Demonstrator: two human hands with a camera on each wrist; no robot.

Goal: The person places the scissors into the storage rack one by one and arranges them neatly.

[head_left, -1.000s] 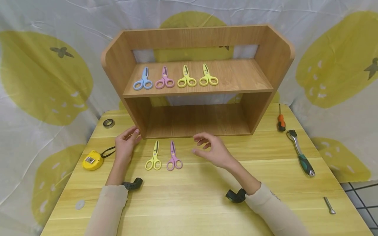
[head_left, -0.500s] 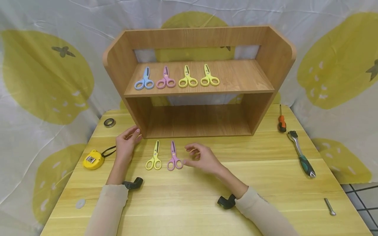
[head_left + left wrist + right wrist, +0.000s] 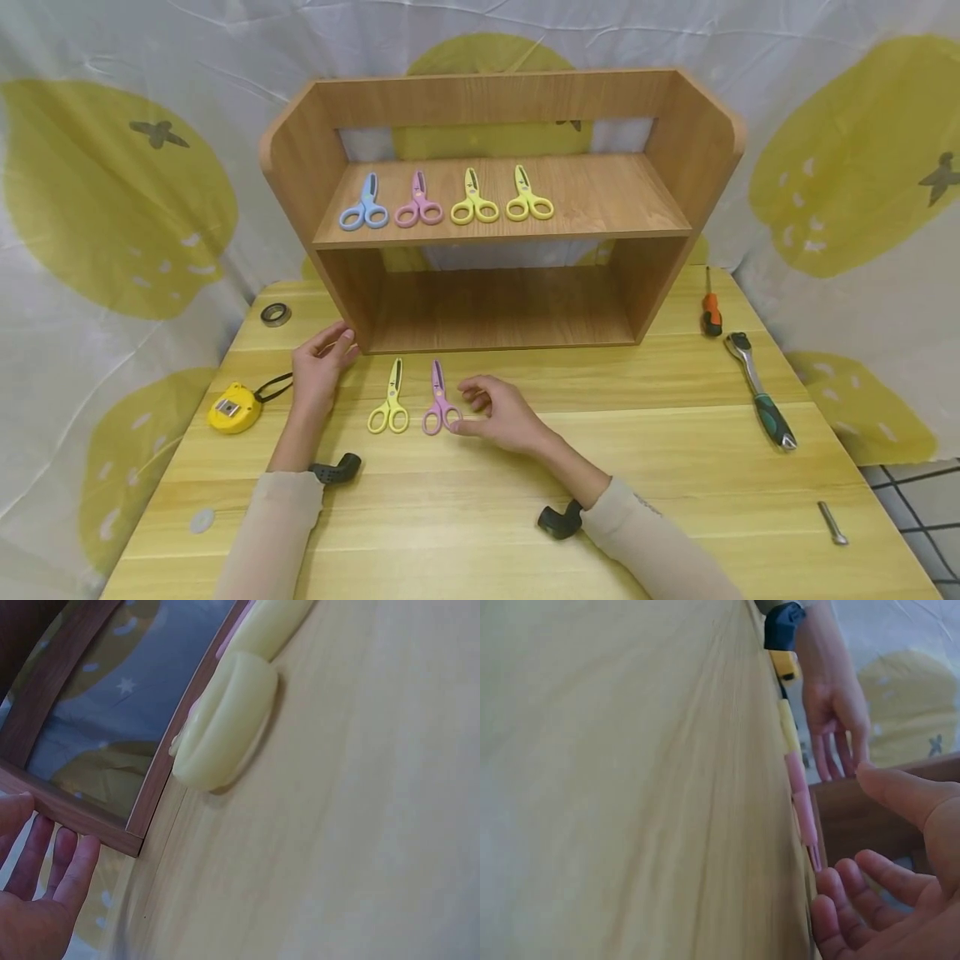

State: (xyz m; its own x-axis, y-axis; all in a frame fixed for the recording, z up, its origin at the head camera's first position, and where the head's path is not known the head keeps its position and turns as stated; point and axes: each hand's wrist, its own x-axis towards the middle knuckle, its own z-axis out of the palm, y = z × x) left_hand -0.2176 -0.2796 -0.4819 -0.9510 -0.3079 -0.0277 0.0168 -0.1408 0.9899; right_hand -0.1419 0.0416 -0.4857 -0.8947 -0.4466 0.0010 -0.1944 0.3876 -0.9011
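In the head view, purple scissors [image 3: 438, 400] and yellow scissors [image 3: 392, 398] lie side by side on the table, blades toward the shelf. My right hand [image 3: 498, 414] is just right of the purple pair, fingers loosely bent, thumb tip overlapping its right handle loop. Nothing is gripped in it. My left hand [image 3: 320, 367] touches the lower left corner of the wooden shelf [image 3: 502, 237] with its fingertips. Its fingers are fairly straight against the side panel in the left wrist view. On the upper board rest blue scissors [image 3: 366, 204], pink scissors [image 3: 418, 202] and two yellow pairs.
Left of my left arm are a yellow tape measure [image 3: 234, 408], a metal ring [image 3: 276, 314] and a pale disc [image 3: 202, 521]. Along the right side lie an orange screwdriver [image 3: 711, 312], a green-handled ratchet [image 3: 761, 392] and a bolt [image 3: 832, 523]. A lemon-print cloth hangs behind.
My right hand has moved left and toward me, from beyond the purple scissors to right beside their handles. My left hand stays at the shelf corner. The scissors have not moved.
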